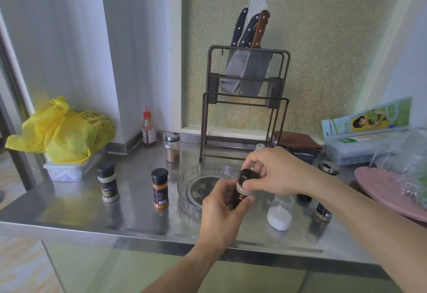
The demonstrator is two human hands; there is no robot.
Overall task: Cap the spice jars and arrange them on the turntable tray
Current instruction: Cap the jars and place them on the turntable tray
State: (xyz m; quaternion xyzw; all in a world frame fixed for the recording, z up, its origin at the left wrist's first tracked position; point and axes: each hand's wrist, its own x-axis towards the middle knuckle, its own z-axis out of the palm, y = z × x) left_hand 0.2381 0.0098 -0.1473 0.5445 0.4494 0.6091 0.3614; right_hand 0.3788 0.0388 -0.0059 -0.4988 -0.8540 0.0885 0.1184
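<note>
Head view, item: dark spice jar [238,196], held above the turntable tray [184,184] on the bench [80,204]. Left hand [221,209] grips its body; right hand [277,172] grips the black cap [246,174]. Risk: cross-threaded cap, or tilt spilling contents.

Single view, head-worn, wide-angle. Looks forward and down from above the near edge of the steel worktop [69,211], facing the back wall. Close in: both forearms enter from the bottom and right edges, and the hands sit just below frame centre. Knife rack [246,98] stands straight ahead, upright at mid-frame. Yellow bag [62,130] marks the far left reach, pink plate [379,191] the right. Edges bow from lens distortion. No second view to compare.
</note>
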